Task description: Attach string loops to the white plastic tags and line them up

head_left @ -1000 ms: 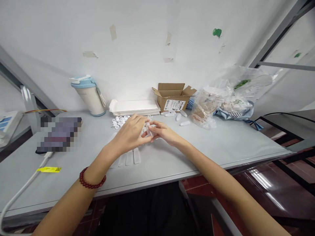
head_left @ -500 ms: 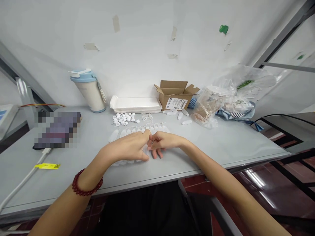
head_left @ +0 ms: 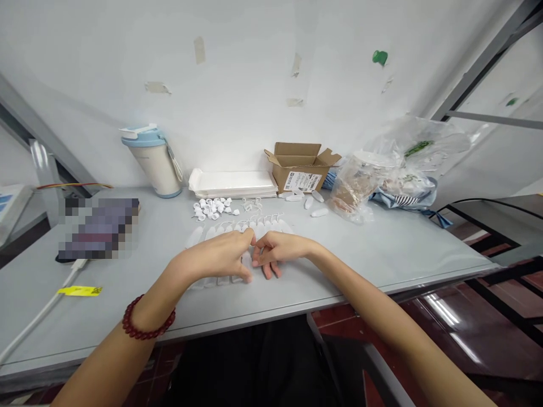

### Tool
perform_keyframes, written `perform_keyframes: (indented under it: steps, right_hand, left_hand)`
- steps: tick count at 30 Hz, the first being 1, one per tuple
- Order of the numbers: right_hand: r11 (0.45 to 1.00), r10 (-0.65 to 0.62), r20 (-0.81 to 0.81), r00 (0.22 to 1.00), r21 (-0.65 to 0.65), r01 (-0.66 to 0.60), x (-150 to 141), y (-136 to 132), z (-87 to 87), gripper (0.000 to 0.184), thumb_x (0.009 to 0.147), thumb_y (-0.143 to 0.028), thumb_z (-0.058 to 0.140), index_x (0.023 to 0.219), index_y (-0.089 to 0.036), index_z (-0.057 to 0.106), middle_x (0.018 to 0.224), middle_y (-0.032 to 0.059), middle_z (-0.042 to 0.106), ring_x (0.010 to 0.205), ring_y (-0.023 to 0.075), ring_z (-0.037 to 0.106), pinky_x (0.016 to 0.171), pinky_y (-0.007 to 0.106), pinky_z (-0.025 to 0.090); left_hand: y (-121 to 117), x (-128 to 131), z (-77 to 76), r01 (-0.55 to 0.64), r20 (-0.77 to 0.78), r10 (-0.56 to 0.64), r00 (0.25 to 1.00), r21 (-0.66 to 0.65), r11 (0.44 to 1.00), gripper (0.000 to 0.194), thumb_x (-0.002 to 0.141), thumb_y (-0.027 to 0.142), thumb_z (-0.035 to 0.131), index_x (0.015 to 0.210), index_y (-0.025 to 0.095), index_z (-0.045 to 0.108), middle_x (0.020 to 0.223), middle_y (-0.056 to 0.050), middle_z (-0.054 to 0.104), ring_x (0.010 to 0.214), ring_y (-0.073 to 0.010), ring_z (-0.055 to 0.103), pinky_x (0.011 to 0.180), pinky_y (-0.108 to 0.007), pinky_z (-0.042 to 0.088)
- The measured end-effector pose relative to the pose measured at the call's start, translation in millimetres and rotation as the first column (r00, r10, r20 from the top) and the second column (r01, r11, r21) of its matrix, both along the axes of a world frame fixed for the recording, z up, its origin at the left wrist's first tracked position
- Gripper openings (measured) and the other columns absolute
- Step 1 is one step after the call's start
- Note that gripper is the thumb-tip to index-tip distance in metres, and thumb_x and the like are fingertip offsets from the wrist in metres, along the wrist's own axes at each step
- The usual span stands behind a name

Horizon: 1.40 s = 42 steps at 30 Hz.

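A row of translucent white plastic pieces with thin strings (head_left: pixel 195 236) lies on the table beneath both hands. My left hand (head_left: pixel 220 254) arches over the row, its thumb spread from its forefinger, with a translucent piece showing in the gap. Close beside it, my right hand (head_left: pixel 278 249) curls inward with thumb and forefinger near each other and the other fingers pointing down at the table. Whatever lies between its fingertips is hidden. The two hands nearly touch at the forefingers. Behind the row sits a pile of small white caps (head_left: pixel 212 208).
A cream tumbler with blue lid (head_left: pixel 153 161), a white stack (head_left: pixel 232 183) and an open cardboard box (head_left: pixel 300 168) stand along the wall. Loose translucent pieces (head_left: pixel 319 212) lie before the box. Plastic bags (head_left: pixel 356 186) are at right; a phone (head_left: pixel 102 226) with white cable (head_left: pixel 38 322) at left.
The view has shifted slightly. Both hands keep nearly the same place, with a somewhat wider gap between my left thumb and my right fingers.
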State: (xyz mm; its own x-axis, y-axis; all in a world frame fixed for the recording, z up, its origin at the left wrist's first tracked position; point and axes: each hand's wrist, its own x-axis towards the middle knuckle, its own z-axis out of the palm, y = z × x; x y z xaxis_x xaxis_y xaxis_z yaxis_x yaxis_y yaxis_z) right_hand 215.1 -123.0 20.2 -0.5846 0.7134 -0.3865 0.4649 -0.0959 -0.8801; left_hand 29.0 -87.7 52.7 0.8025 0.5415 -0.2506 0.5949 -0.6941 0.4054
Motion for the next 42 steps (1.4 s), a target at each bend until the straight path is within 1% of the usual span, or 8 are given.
perform_keyframes:
  steps: [8, 13, 16, 19, 22, 27, 38, 42]
  right_hand:
    - [0.996, 0.047, 0.107, 0.993, 0.069, -0.055, 8.5, -2.4, 14.4, 0.023, 0.083, -0.037, 0.058, 0.089, -0.014, 0.06, 0.041, -0.0053, 0.056, 0.04, 0.0099, 0.054, 0.045, 0.02, 0.034]
    - [0.958, -0.218, 0.219, 0.951, 0.232, 0.166, 50.9, -3.4, 38.7, 0.02, 0.081, -0.033, 0.061, 0.087, -0.015, 0.061, 0.041, -0.0064, 0.052, 0.038, 0.0091, 0.051, 0.046, 0.021, 0.037]
    - [0.854, -0.495, 0.389, 0.777, 0.382, 0.353, 86.7, -1.0, 40.5, 0.016, 0.081, -0.026, 0.059, 0.092, -0.015, 0.059, 0.061, 0.0006, 0.064, 0.048, 0.0109, 0.058, 0.05, 0.022, 0.04]
    - [0.718, -0.694, 0.566, 0.444, 0.58, 0.384, 116.6, 3.1, 32.3, 0.023, 0.075, -0.016, 0.062, 0.098, -0.014, 0.06, 0.091, 0.0089, 0.069, 0.079, 0.0182, 0.064, 0.06, 0.024, 0.043]
    - [0.76, -0.647, 0.72, 0.252, 0.581, 0.291, 130.9, 6.2, 24.7, 0.037, 0.069, -0.012, 0.065, 0.105, -0.018, 0.062, 0.113, 0.0119, 0.061, 0.108, 0.0277, 0.056, 0.068, 0.027, 0.044]
    - [0.816, -0.574, 0.762, 0.302, 0.502, 0.286, 126.7, 9.4, 22.6, 0.047, 0.069, -0.017, 0.067, 0.115, -0.021, 0.057, 0.117, 0.0094, 0.058, 0.105, 0.024, 0.056, 0.072, 0.027, 0.044]
    - [0.719, -0.694, 0.632, 0.345, 0.632, 0.288, 122.8, 15.8, 9.8, 0.041, 0.075, -0.018, 0.065, 0.114, -0.019, 0.055, 0.117, 0.0106, 0.058, 0.109, 0.0246, 0.051, 0.074, 0.026, 0.041]
    - [0.71, -0.702, 0.626, 0.338, 0.654, 0.262, 127.8, 21.6, 0.9, 0.036, 0.073, -0.017, 0.067, 0.109, -0.021, 0.063, 0.114, 0.009, 0.062, 0.106, 0.0248, 0.055, 0.073, 0.026, 0.041]
  left_hand:
    - [14.5, -5.7, 0.0, -0.04, 0.176, 0.035, 0.984, 0.023, 0.999, 0.047, 0.065, 0.055, 0.066, 0.097, 0.022, 0.058, 0.091, -0.005, 0.066, 0.081, -0.0232, 0.061, 0.062, -0.027, 0.041]
    - [33.4, -6.6, -2.6, -0.266, 0.317, 0.213, 0.924, 0.133, 0.955, 0.032, 0.079, 0.049, 0.051, 0.089, 0.019, 0.059, 0.081, -0.004, 0.067, 0.075, -0.0211, 0.062, 0.062, -0.029, 0.043]
    - [43.7, -4.7, -10.0, -0.339, 0.36, 0.253, 0.898, 0.201, 0.919, 0.023, 0.08, 0.039, 0.048, 0.079, 0.019, 0.059, 0.077, -0.004, 0.067, 0.074, -0.021, 0.062, 0.063, -0.03, 0.043]
    - [51.0, -2.3, -17.2, -0.389, 0.381, 0.278, 0.882, 0.257, 0.885, 0.02, 0.079, 0.035, 0.048, 0.076, 0.019, 0.059, 0.074, -0.004, 0.068, 0.074, -0.0217, 0.062, 0.063, -0.031, 0.043]
    - [56.4, 0.6, -20.5, -0.41, 0.395, 0.288, 0.873, 0.272, 0.87, 0.019, 0.078, 0.034, 0.049, 0.074, 0.019, 0.06, 0.075, -0.004, 0.069, 0.075, -0.022, 0.062, 0.065, -0.03, 0.044]
    - [68.7, 9.0, -22.1, -0.374, 0.361, 0.268, 0.893, 0.267, 0.888, 0.016, 0.076, 0.03, 0.05, 0.071, 0.019, 0.061, 0.078, -0.004, 0.071, 0.077, -0.0222, 0.064, 0.069, -0.03, 0.045]
    - [100.4, 49.2, -28.7, -0.149, 0.088, 0.126, 0.988, 0.363, 0.92, 0.036, 0.067, 0.011, 0.044, 0.091, 0.015, 0.071, 0.082, -0.008, 0.073, 0.076, -0.0229, 0.067, 0.071, -0.028, 0.048]
    - [107.7, 48.9, -30.6, -0.169, 0.125, 0.129, 0.984, 0.394, 0.903, 0.038, 0.067, 0.011, 0.044, 0.093, 0.015, 0.072, 0.093, -0.01, 0.073, 0.091, -0.0254, 0.066, 0.079, -0.03, 0.048]
